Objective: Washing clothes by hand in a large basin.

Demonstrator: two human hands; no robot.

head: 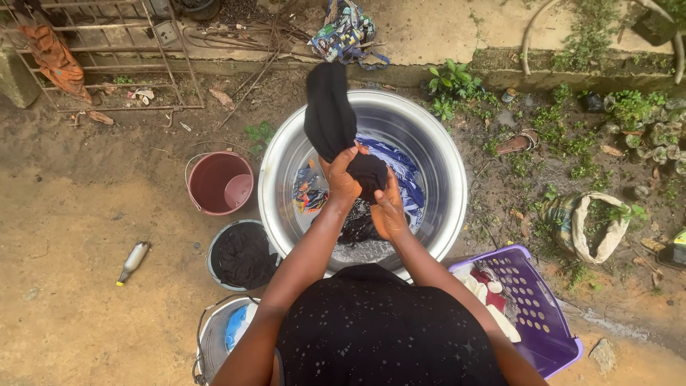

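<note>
- The person stands over a big steel basin [450, 179] set on bare muddy ground, both hands up above its middle.
- The left hand [341, 175] has its grip pressed tight around a dark garment [330, 114], whose upper end sticks up and droops over the far rim of the basin.
- The right hand [389, 211] is also clamped on the same cloth, just below and touching the left, the fingers wrapped round the bunched lower part.
- Under the hands, blue-patterned clothes [400, 168] lie in soapy water inside the basin.
- To the left of the basin stand a maroon bucket [214, 182] and a small pail of dark cloth [243, 256]; a purple laundry basket [543, 314] with light pieces sits at the near right.
- What could go wrong, to my eye: the free end hangs past the far rim, so a loose grip could let it flop onto the mud and soil it.
- Hard twisting may send water over the rim, making the ground by the feet slicker.
- A small bottle [133, 261] lies on the dirt at the left, well apart from everything.
</note>
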